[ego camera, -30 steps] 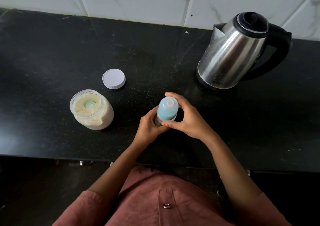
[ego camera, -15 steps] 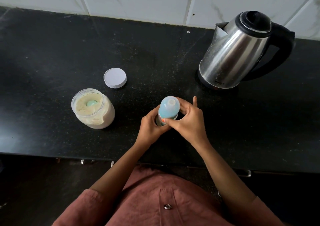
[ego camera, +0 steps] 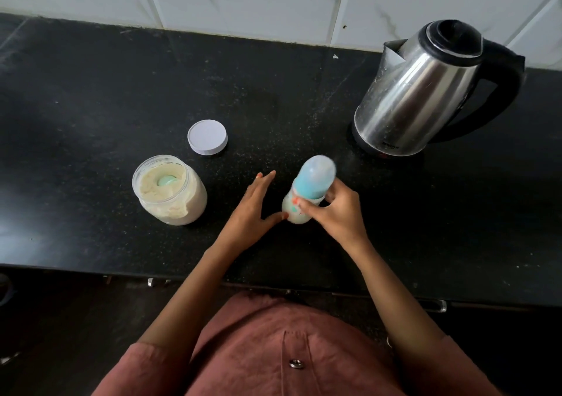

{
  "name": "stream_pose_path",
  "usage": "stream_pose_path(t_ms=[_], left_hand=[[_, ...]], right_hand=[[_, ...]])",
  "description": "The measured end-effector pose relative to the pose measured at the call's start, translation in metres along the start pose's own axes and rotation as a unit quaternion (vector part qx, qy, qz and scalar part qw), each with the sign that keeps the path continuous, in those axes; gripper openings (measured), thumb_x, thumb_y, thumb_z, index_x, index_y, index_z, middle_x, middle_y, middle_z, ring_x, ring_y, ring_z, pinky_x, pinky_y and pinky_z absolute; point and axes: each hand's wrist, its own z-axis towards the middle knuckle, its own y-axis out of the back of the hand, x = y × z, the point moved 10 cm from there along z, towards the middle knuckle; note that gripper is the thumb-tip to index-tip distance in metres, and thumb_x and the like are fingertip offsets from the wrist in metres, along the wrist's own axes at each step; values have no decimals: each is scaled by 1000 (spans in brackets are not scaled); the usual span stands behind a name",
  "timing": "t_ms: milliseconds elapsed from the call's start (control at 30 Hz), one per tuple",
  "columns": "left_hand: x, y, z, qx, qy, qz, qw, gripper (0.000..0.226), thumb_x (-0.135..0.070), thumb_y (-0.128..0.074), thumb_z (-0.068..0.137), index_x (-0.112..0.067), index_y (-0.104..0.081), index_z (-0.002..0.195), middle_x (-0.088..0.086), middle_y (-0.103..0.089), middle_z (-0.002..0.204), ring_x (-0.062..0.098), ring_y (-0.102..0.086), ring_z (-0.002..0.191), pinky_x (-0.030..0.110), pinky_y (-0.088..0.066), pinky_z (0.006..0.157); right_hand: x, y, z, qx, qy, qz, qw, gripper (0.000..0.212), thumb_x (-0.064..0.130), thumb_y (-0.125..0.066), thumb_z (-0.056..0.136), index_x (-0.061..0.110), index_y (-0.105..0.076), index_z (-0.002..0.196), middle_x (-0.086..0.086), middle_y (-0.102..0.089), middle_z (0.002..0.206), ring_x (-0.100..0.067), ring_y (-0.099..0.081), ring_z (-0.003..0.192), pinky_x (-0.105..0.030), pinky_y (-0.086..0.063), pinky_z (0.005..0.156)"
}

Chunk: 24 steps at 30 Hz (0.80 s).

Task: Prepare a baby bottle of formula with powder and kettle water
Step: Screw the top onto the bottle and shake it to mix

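Two hands work over the black counter in the head view. The right hand is curled round the middle of the baby bottle, which is motion-blurred and tilted, its blue cap leaning away and to the right, its lower part pale white. The left hand lies just left of the bottle, fingers straight and spread, thumb tip at the bottle's base; contact cannot be told. Left of that hand stands the open powder jar with a green scoop in it, its white lid just behind. The kettle stands well apart at the back right.
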Motion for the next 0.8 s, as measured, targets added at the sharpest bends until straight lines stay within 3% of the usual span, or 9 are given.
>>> stream_pose_path(t_ms=[67,167,300,400,500,633,700,800], left_hand=[[0,5,2,-38,1,57,998,66,-26,-54,92,-17,-19,147,2,-20,154,2,-2,136,23,-2,112],[7,7,8,-66,15,174,982,58,-34,-37,99,-17,-12,148,1,-10,157,10,2,142,25,7,112],[27,4,17,-48,63,306,949,62,-43,-23,99,-14,3,148,4,7,157,16,11,143,31,14,111],[36,4,19,-50,83,305,948,63,-44,-20,99,-13,5,147,4,8,157,16,11,143,31,14,111],[40,2,20,-44,93,307,946,61,-44,-18,99,-13,2,148,3,6,157,15,9,143,32,10,113],[40,3,21,-51,89,319,942,56,-39,-17,100,-13,-2,148,3,1,157,15,5,144,34,5,115],[40,2,20,-54,87,331,938,54,-36,-16,100,-13,-3,148,3,1,157,15,3,144,34,5,115],[40,2,20,-62,87,340,934,54,-34,-16,101,-12,-4,148,3,-1,158,16,2,145,35,3,116]], right_hand=[[-9,18,3,-45,-36,71,996,31,18,-77,70,22,-63,97,8,-69,94,-8,-66,91,-27,-55,79],[-24,44,2,-106,-95,200,969,16,28,-72,75,28,-66,90,12,-72,88,-8,-67,90,-26,-55,71],[-46,41,-4,-106,-211,387,892,39,51,-68,68,26,-63,98,9,-73,83,-8,-69,82,-27,-54,59],[-49,21,-12,-65,-255,484,835,42,47,-60,73,22,-58,108,2,-73,87,-11,-69,83,-27,-55,59],[-44,5,-19,-18,-263,473,841,42,37,-62,73,19,-56,111,-6,-66,101,-15,-67,91,-29,-56,64],[-27,7,-10,24,-215,378,900,56,39,-72,65,19,-53,114,-13,-58,116,-21,-60,104,-30,-55,69],[-16,27,3,-16,-166,371,914,59,39,-75,63,19,-54,115,-12,-58,116,-20,-60,105,-31,-55,71],[-14,53,14,-127,-146,456,869,56,32,-64,77,16,-46,127,-7,-58,113,-15,-61,99,-30,-54,69]])
